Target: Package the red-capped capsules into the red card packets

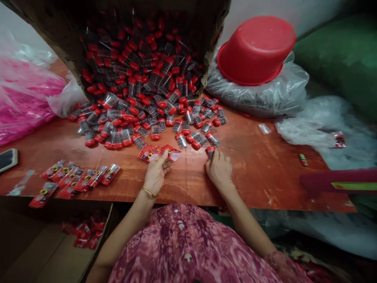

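My left hand (156, 171) pinches a small stack of red printed packets (153, 152) against the orange table (256, 169). Just to the right, my right hand (219, 169) closes its fingers on one small red-capped clear vial (210, 150) at the near edge of a heap. That heap of several red-capped vials (141, 118) spills out of a tipped cardboard box (64, 35) at the back. A row of finished red packets (79, 177) lies on the table to the left of my left hand.
A red plastic basin (256, 47) rests upside down on a clear bag of dark items (265, 96) at the back right. Pink plastic bags (23, 98) fill the left. A phone (7, 159) lies at the left edge. A cardboard box (53, 251) holding packets stands below the table.
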`<state>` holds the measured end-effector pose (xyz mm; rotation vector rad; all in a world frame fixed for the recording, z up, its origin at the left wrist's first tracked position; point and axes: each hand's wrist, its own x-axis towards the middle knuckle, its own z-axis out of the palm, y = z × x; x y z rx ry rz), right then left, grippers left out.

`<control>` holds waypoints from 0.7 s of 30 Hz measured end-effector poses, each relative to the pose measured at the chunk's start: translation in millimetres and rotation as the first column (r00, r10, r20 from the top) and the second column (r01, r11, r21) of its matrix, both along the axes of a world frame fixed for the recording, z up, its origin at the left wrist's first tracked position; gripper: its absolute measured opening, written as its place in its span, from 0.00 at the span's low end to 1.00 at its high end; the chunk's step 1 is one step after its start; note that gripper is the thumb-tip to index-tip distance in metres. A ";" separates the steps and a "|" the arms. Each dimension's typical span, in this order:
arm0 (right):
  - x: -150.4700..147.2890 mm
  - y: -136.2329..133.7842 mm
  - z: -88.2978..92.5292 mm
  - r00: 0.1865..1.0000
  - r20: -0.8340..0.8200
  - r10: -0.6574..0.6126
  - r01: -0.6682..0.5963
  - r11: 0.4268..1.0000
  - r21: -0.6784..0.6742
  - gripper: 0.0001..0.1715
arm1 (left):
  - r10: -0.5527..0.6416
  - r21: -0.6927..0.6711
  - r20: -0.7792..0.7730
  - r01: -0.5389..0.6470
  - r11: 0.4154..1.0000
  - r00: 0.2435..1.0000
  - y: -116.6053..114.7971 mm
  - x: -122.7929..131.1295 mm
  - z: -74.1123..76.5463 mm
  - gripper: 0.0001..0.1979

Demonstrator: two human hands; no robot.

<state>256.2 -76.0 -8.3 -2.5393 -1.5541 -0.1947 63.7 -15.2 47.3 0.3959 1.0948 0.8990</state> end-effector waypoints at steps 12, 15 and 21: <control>-24.9 -26.4 34.4 0.202 -0.955 0.218 -0.026 0.976 0.217 0.20 | 0.018 0.118 -0.084 -0.008 0.993 0.996 -7.7 2.4 1.2 0.20; -40.5 -29.5 53.0 -0.051 -0.985 0.165 -0.082 0.982 0.169 0.18 | -0.005 0.203 -0.110 0.027 0.979 0.994 -9.7 4.1 -2.0 0.19; -38.7 -20.0 57.4 -0.155 -0.983 0.096 -0.174 0.977 0.123 0.17 | -0.047 0.364 -0.218 0.126 0.923 0.975 -11.5 1.3 -8.5 0.16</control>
